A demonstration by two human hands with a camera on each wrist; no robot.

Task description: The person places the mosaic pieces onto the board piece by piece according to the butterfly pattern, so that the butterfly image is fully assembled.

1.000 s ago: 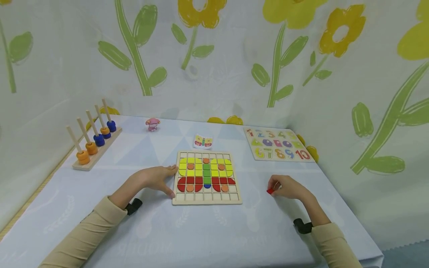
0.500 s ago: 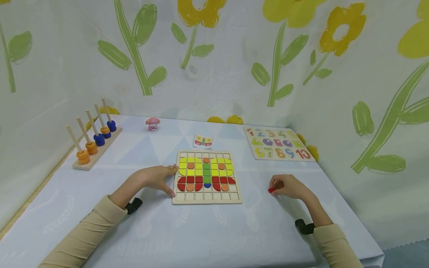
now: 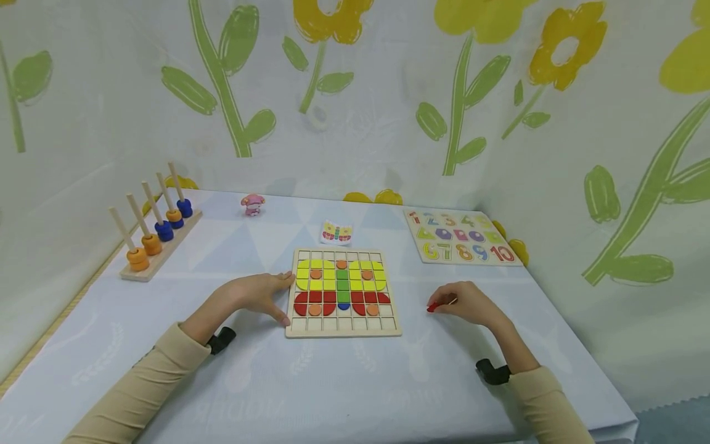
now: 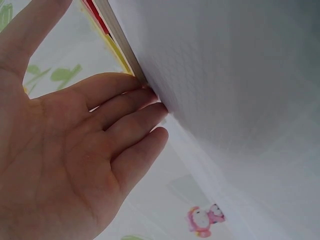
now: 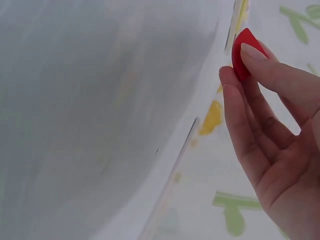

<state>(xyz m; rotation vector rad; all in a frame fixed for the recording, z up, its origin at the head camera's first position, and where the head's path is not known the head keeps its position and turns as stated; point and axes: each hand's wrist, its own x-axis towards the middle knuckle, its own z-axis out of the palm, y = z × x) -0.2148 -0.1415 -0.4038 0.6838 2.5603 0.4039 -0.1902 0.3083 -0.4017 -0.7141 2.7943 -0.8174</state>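
A square wooden grid board (image 3: 344, 335) lies on the table before me, filled with a butterfly of yellow, red, green, orange and blue pieces. Beside its lower right orange disc (image 3: 373, 309) a cell (image 3: 386, 309) shows bare wood. My left hand (image 3: 257, 295) rests against the board's left edge, thumb near the front corner and extended fingers farther back; the left wrist view shows them touching the edge. To the right of the board, my right hand (image 3: 467, 302) pinches a red rounded-corner piece (image 5: 245, 39) between thumb and fingers, apart from the board.
A small butterfly picture card (image 3: 336, 234) lies behind the board. At the left stands a wooden peg rack (image 3: 161, 250) with orange and blue beads. A pink figurine (image 3: 252, 205) stands at the back; a number puzzle (image 3: 463, 238) lies at the back right.
My right hand, still pinching the red piece, has moved left toward the board and slightly away from me. The left hand has stayed at the board's edge.
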